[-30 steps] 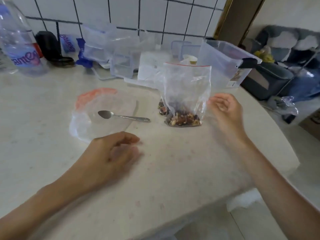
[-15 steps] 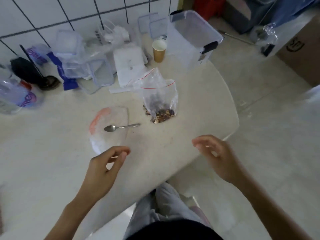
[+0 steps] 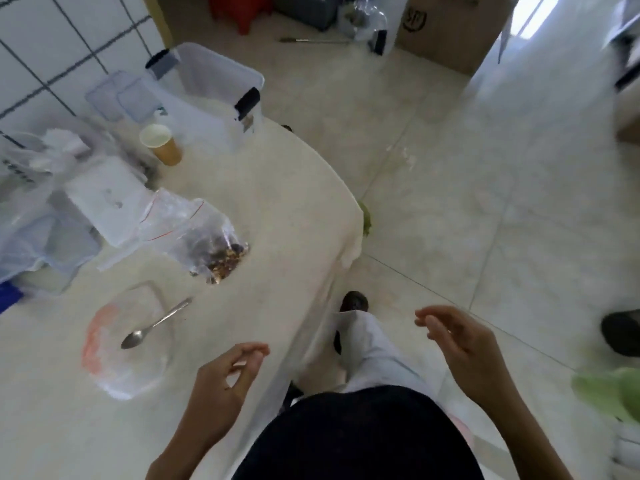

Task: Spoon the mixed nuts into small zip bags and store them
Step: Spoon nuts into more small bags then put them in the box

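Two hands were seen and nothing was held by either. The left hand (image 3: 227, 375) was kept above the near edge of the table (image 3: 277, 202), fingers loosely curled, thumb and forefinger close together with nothing between them. The right hand (image 3: 460, 344) was held out over the floor, off the table, fingers relaxed and half bent, empty. Two zip bags (image 3: 197, 233) with red seal lines were counted, leaning together mid-table, with mixed nuts (image 3: 225, 263) settled at the bottom. One spoon (image 3: 154, 325) was laid on one flat empty bag (image 3: 117, 344) just left of the left hand. One paper cup (image 3: 161, 143) was stood further back, beside one clear storage box (image 3: 211, 81) with black clips. One cardboard box (image 3: 446, 26) was seen on the floor; its printed mark could not be read.
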`<control>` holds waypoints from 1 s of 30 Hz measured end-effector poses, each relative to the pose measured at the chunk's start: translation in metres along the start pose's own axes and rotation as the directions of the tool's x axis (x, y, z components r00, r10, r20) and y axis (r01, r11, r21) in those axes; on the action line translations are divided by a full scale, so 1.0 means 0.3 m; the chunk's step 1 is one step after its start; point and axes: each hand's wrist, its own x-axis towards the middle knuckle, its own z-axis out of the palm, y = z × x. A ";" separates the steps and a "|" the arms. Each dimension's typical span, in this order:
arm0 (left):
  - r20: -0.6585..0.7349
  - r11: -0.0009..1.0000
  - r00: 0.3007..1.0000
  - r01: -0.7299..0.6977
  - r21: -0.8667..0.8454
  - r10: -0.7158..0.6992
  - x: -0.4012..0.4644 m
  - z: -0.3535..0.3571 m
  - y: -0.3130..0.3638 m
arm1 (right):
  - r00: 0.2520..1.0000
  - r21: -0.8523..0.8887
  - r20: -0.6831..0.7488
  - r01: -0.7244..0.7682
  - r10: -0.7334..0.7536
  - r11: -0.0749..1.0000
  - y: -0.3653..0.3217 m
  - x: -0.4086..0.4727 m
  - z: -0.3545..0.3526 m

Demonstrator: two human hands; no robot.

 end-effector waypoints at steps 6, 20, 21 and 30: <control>0.102 0.992 0.991 -0.100 0.078 0.092 0.328 0.157 0.221 | 0.991 0.110 -0.103 -0.075 0.087 0.991 0.126 0.204 -0.161; 0.051 0.996 0.997 -0.068 0.053 0.066 0.963 0.786 0.822 | 0.992 0.001 0.122 -0.012 0.012 1.000 0.417 1.078 -0.914; 0.045 0.997 0.997 -0.060 0.052 0.057 1.002 0.810 0.849 | 0.992 0.007 0.124 -0.006 0.005 1.000 0.419 1.142 -0.941; -0.104 0.999 0.995 0.006 -0.044 -0.010 1.454 0.893 0.972 | 0.987 0.101 0.157 0.003 -0.019 0.995 0.391 1.709 -0.964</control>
